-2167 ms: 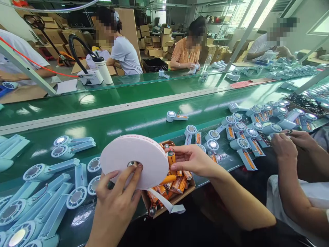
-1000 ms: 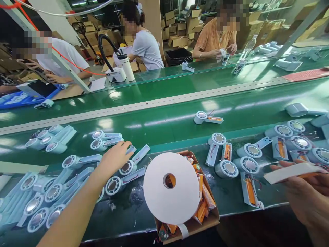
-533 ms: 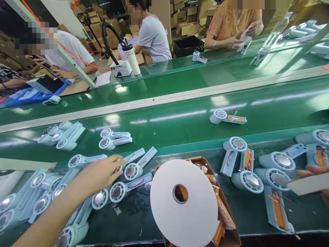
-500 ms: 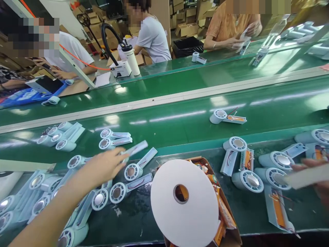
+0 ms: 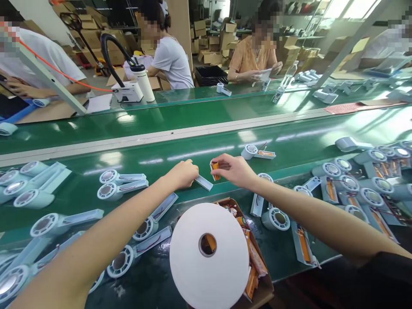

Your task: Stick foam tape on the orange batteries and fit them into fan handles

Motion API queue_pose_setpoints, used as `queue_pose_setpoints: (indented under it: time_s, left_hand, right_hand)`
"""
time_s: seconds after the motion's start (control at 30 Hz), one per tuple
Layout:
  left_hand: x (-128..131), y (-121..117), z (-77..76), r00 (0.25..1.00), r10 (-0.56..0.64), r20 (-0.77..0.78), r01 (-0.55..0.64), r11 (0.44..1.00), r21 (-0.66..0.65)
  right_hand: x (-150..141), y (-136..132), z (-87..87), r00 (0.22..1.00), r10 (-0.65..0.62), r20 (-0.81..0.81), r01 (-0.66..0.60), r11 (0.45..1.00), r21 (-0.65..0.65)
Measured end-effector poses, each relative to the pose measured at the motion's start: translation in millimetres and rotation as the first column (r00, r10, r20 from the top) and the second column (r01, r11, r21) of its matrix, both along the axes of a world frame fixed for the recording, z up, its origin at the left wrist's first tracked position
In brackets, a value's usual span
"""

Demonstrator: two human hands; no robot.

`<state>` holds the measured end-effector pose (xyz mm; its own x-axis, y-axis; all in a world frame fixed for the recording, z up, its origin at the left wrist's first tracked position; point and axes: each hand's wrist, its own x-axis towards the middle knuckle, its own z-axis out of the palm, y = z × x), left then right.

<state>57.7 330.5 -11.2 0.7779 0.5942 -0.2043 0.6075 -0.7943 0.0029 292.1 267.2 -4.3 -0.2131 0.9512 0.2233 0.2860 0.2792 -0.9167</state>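
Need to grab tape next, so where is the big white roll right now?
In the head view, the white roll lies bottom centre atop the cardboard box of orange cells, below both hands.

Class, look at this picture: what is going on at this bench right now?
A person at a green conveyor belt holds a pale blue fan housing in the left hand and an orange battery in the right hand, the two close together. A white tape roll lies on a cardboard box of batteries. More housings lie around.
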Motion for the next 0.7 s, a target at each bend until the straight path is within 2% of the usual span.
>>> queue_pose_setpoints:
  time_s: [0.1,0.23,0.43,0.57,0.63,0.7]
  left_hand:
    - [-7,0,-0.4,0.999,-0.037,-0.004,0.037,0.999,0.037]
    - [-13,-2,4.6,0.997,-0.074,-0.021,0.075,0.995,0.069]
    - [-4,-1,10.9,0.986,-0.167,-0.012,0.167,0.979,0.118]
    - [-1,17,-8.3,0.982,-0.184,0.036,0.179,0.978,0.112]
    - [3,25,-19.5,0.986,-0.154,0.066,0.147,0.984,0.103]
    - [9,26,-21.8,0.990,-0.104,0.097,0.094,0.991,0.100]
  right_hand:
    - [-5,5,-8.1,0.992,0.002,0.123,-0.002,1.000,0.003]
    - [-6,7,-11.7,0.980,-0.009,0.200,0.006,1.000,0.017]
    - [-12,-1,-1.0,0.943,-0.041,0.331,0.030,0.999,0.036]
    - [-13,4,4.9,0.889,-0.062,0.454,0.034,0.997,0.069]
    - [-10,10,3.6,0.862,-0.068,0.503,0.021,0.995,0.099]
    - [-9,14,1.4,0.849,-0.097,0.520,0.032,0.991,0.131]
